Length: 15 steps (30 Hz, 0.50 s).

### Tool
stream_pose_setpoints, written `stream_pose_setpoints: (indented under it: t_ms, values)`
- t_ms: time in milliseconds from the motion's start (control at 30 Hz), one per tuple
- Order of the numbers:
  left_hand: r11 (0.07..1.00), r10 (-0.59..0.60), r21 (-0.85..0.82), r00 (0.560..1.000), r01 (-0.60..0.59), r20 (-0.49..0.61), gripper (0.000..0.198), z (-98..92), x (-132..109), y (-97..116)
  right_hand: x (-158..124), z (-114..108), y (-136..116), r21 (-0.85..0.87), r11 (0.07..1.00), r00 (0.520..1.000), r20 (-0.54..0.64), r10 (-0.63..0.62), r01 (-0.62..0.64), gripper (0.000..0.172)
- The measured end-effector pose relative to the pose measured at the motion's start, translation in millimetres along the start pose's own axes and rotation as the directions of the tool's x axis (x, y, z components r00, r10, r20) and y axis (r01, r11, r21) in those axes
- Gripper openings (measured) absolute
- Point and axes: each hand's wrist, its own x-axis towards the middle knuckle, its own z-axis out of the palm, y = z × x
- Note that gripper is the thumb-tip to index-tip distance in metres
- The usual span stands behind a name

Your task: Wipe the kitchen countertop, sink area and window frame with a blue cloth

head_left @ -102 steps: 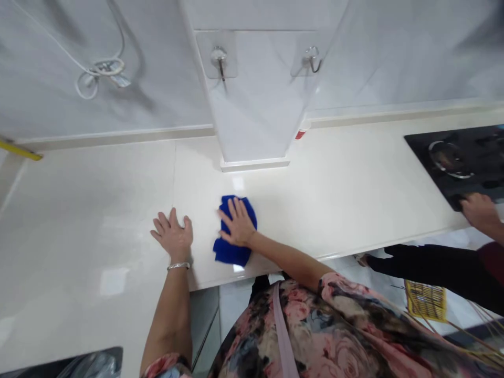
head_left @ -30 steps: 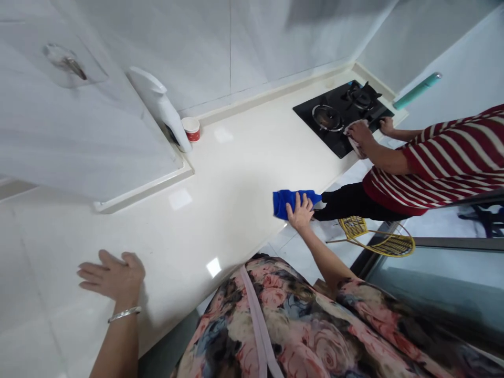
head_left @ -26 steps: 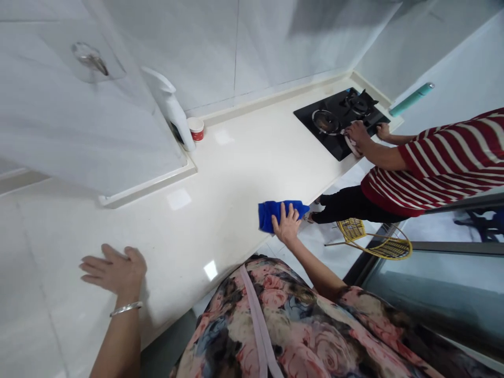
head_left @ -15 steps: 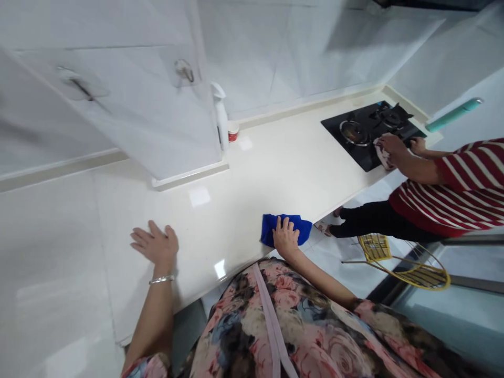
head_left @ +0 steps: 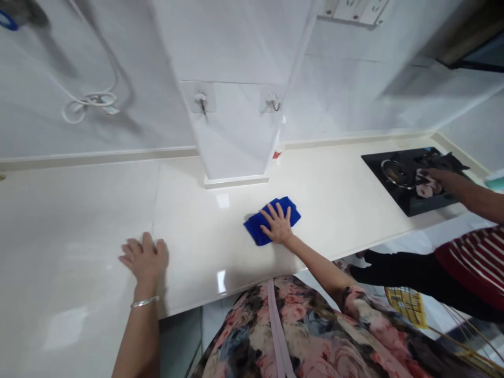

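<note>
A blue cloth lies on the cream countertop in front of a white tiled pillar. My right hand presses flat on the cloth's right half, fingers spread. My left hand rests on the bare counter to the left, fingers lying flat and close together, a silver bracelet on its wrist. It holds nothing.
At the right, another person in a red striped top reaches an arm over a black gas hob with a rag. Two hooks are stuck on the pillar. A white cable hangs on the wall at left. A yellow wire rack stands on the floor.
My right hand has slid the blue cloth from the counter's front edge back toward the pillar. My view has swung left, and the left hand has stayed on the counter.
</note>
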Motion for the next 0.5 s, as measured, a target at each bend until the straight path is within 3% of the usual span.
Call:
stream_pose_setpoints:
  t_ms: [100, 233, 367, 500]
  values:
    - [0.997, -0.079, 0.012, 0.995, 0.080, -0.062, 0.074, -6.3, -8.2, -36.0, 23.9, -3.3, 34.1, -0.030, 0.973, 0.974, 0.016, 0.228, -0.227, 0.067]
    - [0.997, 0.004, 0.071, 0.983, 0.009, -0.186, 0.075, 1.7, -20.7, -51.1, 46.3, -4.2, 50.3, -0.041, 0.920, 0.918, 0.053, 0.392, -0.391, 0.071]
    - [0.994, 0.054, 0.109, 0.974, -0.030, -0.218, 0.074, 8.0, -22.7, -49.5, 67.0, -2.7, 29.7, -0.075, 0.883, 0.884, 0.033, 0.467, -0.464, 0.074]
    - [0.993, 0.031, 0.116, 0.974, -0.005, -0.226, 0.071, 10.1, -21.7, -50.0, 100.3, -3.6, -12.6, -0.090, 0.878, 0.878, 0.057, 0.475, -0.469, 0.076]
